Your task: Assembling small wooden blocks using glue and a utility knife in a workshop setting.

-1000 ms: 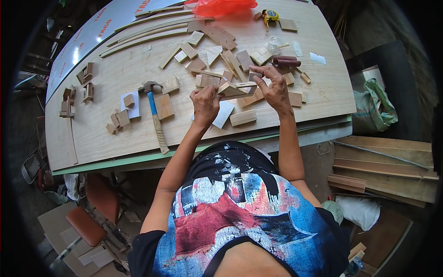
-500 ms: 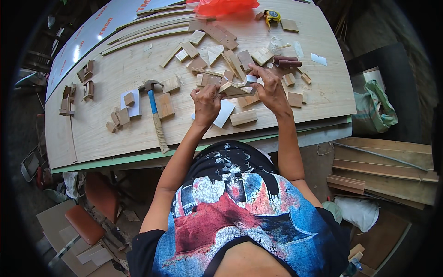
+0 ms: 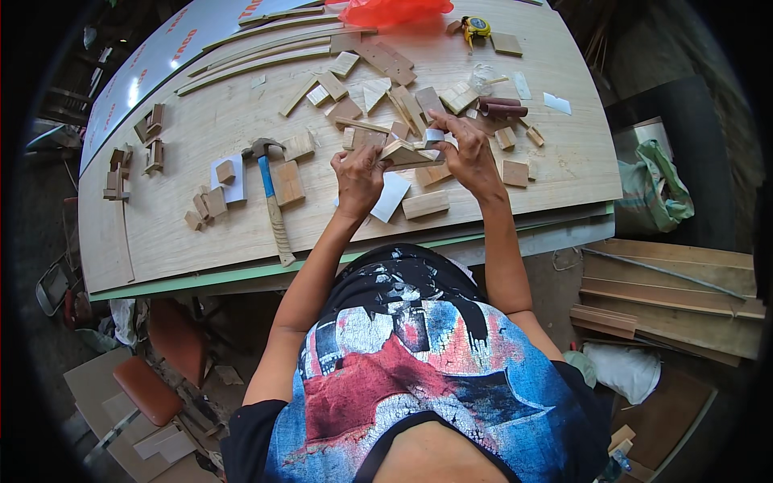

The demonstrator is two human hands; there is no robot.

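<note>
Over the near middle of the worktable, my left hand [image 3: 359,179] is closed on a small wooden piece [image 3: 403,153] with an angled, wedge-like shape, gripping its left end. From the other side my right hand [image 3: 471,157] pinches a small piece with a whitish face [image 3: 433,137] against the right end of that wood. Whether this whitish piece is a block or folded paper is hard to tell. Beneath my hands lie a white sheet [image 3: 390,197] and a wooden block [image 3: 425,205]. A claw hammer [image 3: 270,189] with a blue and tan handle rests left of my left hand.
Wood offcuts [image 3: 374,95] crowd the table beyond my hands. Long strips [image 3: 258,64] lie at the back, near a red plastic bag [image 3: 394,11] and a yellow tape measure [image 3: 475,29]. Small wooden assemblies [image 3: 153,157] stand at left. Boards [image 3: 668,282] are stacked at lower right.
My right hand and the whitish piece have shifted very slightly left and down along the wood. The left hand keeps its hold almost unmoved.
</note>
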